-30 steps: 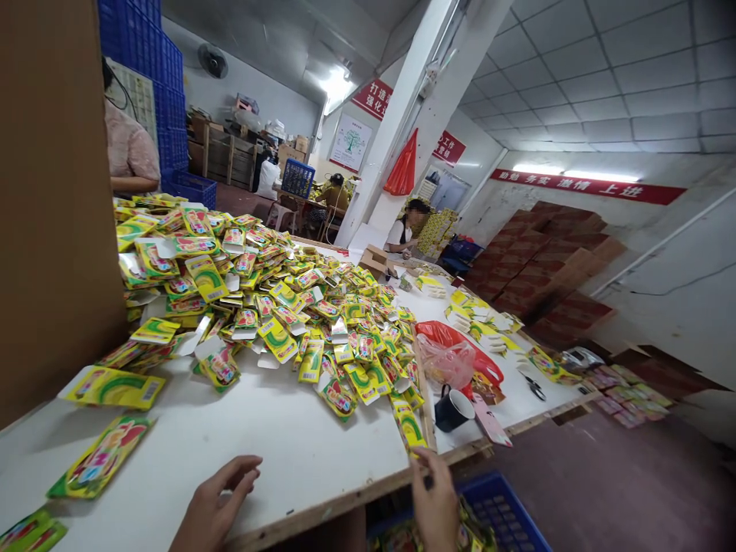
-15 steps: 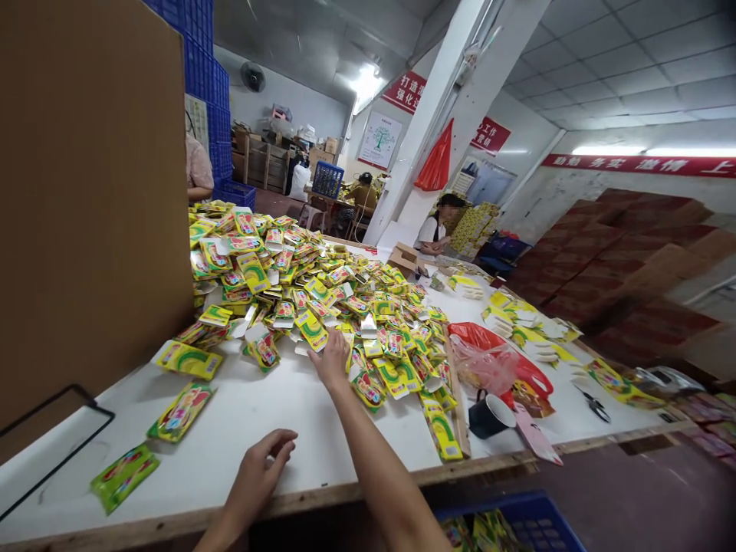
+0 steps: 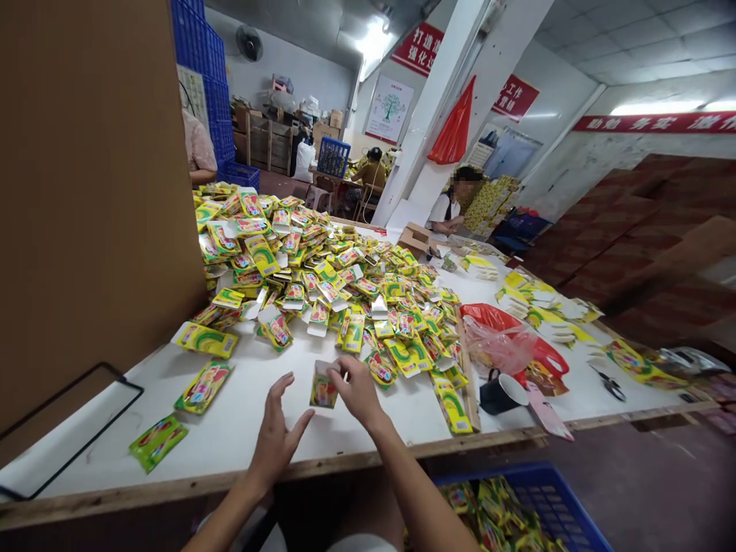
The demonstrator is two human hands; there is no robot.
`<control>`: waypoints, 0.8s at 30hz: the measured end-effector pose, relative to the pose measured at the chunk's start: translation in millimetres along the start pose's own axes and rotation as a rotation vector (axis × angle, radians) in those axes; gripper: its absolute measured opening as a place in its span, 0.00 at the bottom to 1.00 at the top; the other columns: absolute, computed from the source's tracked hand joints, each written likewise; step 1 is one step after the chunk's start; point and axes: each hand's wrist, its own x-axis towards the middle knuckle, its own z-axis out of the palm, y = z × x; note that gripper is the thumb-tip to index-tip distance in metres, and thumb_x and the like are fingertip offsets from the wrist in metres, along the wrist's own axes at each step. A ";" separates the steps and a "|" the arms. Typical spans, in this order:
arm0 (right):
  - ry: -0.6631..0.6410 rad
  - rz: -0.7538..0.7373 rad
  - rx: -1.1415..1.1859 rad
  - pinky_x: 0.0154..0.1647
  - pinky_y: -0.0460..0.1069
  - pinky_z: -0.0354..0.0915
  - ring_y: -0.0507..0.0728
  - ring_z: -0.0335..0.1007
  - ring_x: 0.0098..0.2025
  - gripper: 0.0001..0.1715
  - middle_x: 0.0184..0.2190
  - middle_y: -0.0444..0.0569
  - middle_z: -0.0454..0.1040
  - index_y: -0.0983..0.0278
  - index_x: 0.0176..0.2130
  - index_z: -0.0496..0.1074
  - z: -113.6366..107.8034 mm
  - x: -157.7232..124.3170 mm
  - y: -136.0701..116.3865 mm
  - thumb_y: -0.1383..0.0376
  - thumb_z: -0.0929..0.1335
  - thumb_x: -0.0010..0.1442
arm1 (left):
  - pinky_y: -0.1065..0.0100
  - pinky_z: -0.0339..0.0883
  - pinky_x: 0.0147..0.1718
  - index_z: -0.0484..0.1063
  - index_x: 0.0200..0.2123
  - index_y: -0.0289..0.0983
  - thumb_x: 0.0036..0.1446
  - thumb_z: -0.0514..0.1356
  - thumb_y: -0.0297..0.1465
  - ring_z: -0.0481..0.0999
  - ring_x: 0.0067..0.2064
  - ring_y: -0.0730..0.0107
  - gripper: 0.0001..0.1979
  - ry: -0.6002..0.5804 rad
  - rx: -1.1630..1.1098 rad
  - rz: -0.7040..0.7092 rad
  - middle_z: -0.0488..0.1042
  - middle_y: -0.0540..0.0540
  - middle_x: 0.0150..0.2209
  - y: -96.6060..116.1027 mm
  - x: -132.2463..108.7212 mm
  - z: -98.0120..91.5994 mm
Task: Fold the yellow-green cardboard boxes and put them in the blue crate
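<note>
My right hand (image 3: 357, 392) pinches a small flat yellow-green carton (image 3: 323, 386) and holds it upright just above the white table (image 3: 276, 429). Just left of it, my left hand (image 3: 276, 437) is raised with fingers spread, close to the carton but not touching it. Behind them a big heap of the same flat cartons (image 3: 322, 284) covers the table's middle and far left.
A tall brown cardboard sheet (image 3: 86, 192) stands at the left. A blue crate (image 3: 517, 514) with cartons sits below the table's front right edge. A dark mug (image 3: 500, 395), red plastic bag (image 3: 506, 337) and scissors (image 3: 609, 383) lie to the right. Other people sit farther back.
My right hand has drawn back from the heap with one carton in it. My left hand has lifted off the table and moved toward the carton.
</note>
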 end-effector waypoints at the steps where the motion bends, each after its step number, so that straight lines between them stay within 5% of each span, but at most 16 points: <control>1: -0.037 0.019 0.055 0.26 0.44 0.54 0.50 0.59 0.24 0.09 0.21 0.40 0.65 0.63 0.25 0.68 1.1 -11.1 -1.8 0.66 0.64 0.56 | 0.54 0.60 0.54 0.51 0.56 0.39 0.55 0.57 0.34 0.66 0.55 0.58 0.27 -0.077 -0.059 -0.027 0.64 0.39 0.53 2.0 -0.3 1.7; 5: -0.026 0.187 0.320 0.27 0.44 0.58 0.50 0.63 0.26 0.06 0.25 0.42 0.69 0.63 0.32 0.68 9.5 -45.4 4.6 0.62 0.65 0.57 | 0.61 0.69 0.42 0.49 0.54 0.42 0.57 0.54 0.33 0.75 0.41 0.65 0.23 -0.341 -0.322 -0.221 0.72 0.46 0.40 9.1 -3.0 4.9; 11: -0.051 0.315 0.630 0.36 0.48 0.65 0.54 0.70 0.35 0.11 0.35 0.46 0.72 0.61 0.41 0.66 22.6 -70.2 30.5 0.61 0.66 0.57 | 0.65 0.71 0.34 0.51 0.50 0.44 0.53 0.58 0.34 0.77 0.34 0.68 0.23 -0.376 -0.548 -0.398 0.73 0.49 0.39 5.0 0.1 5.4; 20: -0.100 0.293 0.517 0.34 0.48 0.65 0.54 0.69 0.31 0.09 0.27 0.45 0.73 0.63 0.30 0.72 34.5 -58.9 37.8 0.61 0.65 0.57 | 0.66 0.70 0.35 0.69 0.37 0.36 0.54 0.57 0.36 0.75 0.35 0.66 0.10 -0.411 -0.375 -0.312 0.74 0.47 0.34 -1.9 9.1 5.9; 24: 0.011 0.269 0.553 0.39 0.48 0.66 0.54 0.71 0.36 0.08 0.32 0.46 0.73 0.62 0.38 0.68 33.5 -66.1 28.6 0.63 0.66 0.56 | 0.62 0.67 0.46 0.64 0.45 0.39 0.55 0.56 0.32 0.73 0.45 0.65 0.13 -0.287 -0.385 -0.224 0.73 0.45 0.43 4.5 1.0 4.7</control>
